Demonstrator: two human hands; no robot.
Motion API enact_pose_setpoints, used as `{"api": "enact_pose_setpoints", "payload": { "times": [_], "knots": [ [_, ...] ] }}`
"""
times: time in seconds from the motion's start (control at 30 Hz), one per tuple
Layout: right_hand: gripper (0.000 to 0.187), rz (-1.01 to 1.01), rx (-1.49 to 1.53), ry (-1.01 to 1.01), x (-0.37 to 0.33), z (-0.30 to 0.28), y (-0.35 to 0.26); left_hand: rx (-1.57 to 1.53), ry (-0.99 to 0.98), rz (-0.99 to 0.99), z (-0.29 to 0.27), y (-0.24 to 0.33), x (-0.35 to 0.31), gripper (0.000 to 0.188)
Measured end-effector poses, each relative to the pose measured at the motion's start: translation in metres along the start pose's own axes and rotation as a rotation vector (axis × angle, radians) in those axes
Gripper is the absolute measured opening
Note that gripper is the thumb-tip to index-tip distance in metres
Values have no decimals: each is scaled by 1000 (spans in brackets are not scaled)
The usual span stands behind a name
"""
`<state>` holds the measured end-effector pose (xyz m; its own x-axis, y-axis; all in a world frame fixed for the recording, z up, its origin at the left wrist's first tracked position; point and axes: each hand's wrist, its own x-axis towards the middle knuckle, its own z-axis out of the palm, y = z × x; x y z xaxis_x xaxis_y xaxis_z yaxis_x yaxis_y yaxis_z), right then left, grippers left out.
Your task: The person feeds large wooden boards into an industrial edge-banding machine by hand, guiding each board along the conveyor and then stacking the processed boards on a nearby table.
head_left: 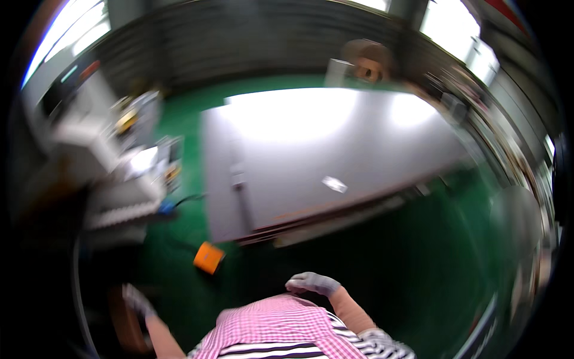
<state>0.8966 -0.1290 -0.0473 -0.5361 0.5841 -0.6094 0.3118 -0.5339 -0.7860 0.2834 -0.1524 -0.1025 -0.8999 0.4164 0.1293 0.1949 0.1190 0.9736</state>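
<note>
Showing no readable text, number or sign anywhere, even on the white slip (334, 184) toward three o'clock.

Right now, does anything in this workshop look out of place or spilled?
I see no spill, though the picture is blurred. The orange object on the green floor stands out: it sits near a corner of the large grey panel, where someone might trip. A small white piece on that panel also looks stray.
</note>
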Motion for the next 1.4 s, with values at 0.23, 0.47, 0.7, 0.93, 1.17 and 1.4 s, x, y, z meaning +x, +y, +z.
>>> {"api": "enact_pose_setpoints", "payload": {
  "times": [0.23,0.47,0.7,0.93,1.17,1.4],
  "knots": [
    [51,-329,199,-434,34,31,-108,345,187,190,-65,87,-58,54],
    [51,-206,203,-722,82,82,-137,380,414,138,-140,108,-107,48],
    [45,40,336,-782,127,131,-120,513,609,131,-211,100,-159,45],
    [52,38,533,-681,181,149,-107,591,671,61,-235,70,-160,43],
    [53,10,677,-477,231,171,-108,620,548,148,-219,36,-70,42],
    [63,2,688,-186,254,201,-131,570,267,323,-185,15,87,45]
  ]
}}
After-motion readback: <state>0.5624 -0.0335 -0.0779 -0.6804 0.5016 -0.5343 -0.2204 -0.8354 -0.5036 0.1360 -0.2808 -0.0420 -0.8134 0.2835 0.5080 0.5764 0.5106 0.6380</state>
